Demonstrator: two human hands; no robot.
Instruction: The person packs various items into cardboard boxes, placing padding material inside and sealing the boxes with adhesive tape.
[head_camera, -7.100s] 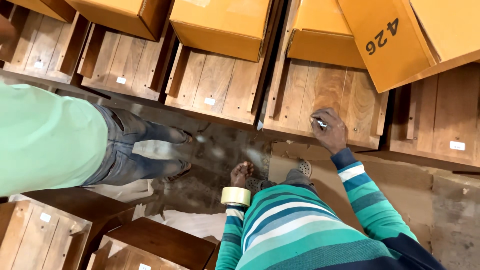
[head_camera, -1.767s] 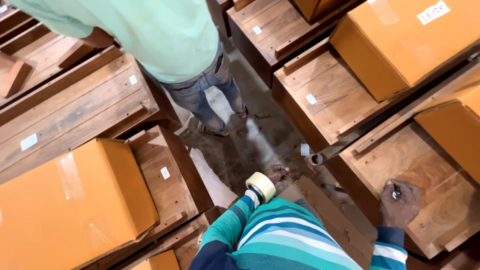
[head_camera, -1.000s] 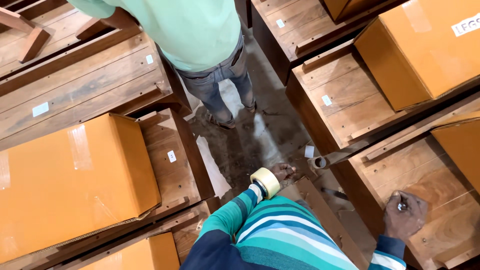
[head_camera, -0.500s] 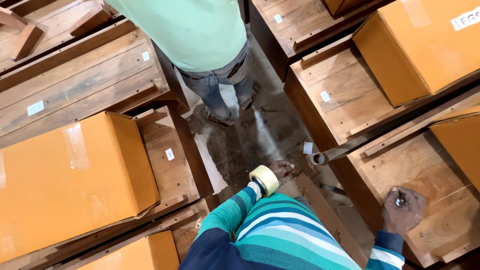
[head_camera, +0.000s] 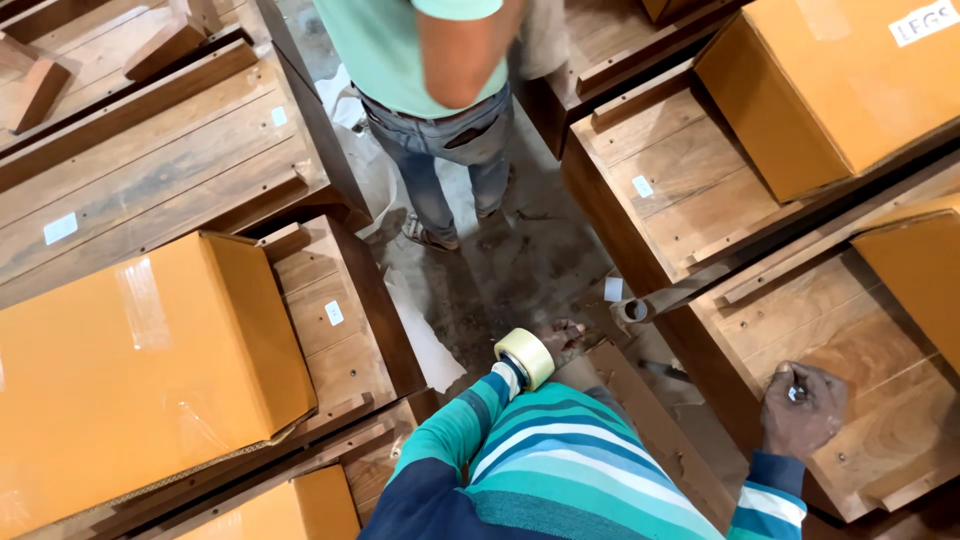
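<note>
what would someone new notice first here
The big orange cardboard box on the wooden panels at the lower left. Then the roll of tape worn on the left wrist at the centre, and the right hand closed on a small dark object, resting on a wooden panel at the lower right.

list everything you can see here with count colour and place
flat orange cardboard boxes: at least four, orange; two left, two upper right, lying on the wooden units
brown wooden furniture units: several, brown, in rows either side of the aisle
small white paper labels: several, white, on the wood panels
grey concrete floor: one aisle, grey, centre
other person in a green shirt and jeans: one, top centre, standing in the aisle
roll of clear packing tape: one, pale yellow, around the left wrist
left hand: low over the floor
right hand: on a wood panel, closed on a small object I can't identify
</note>
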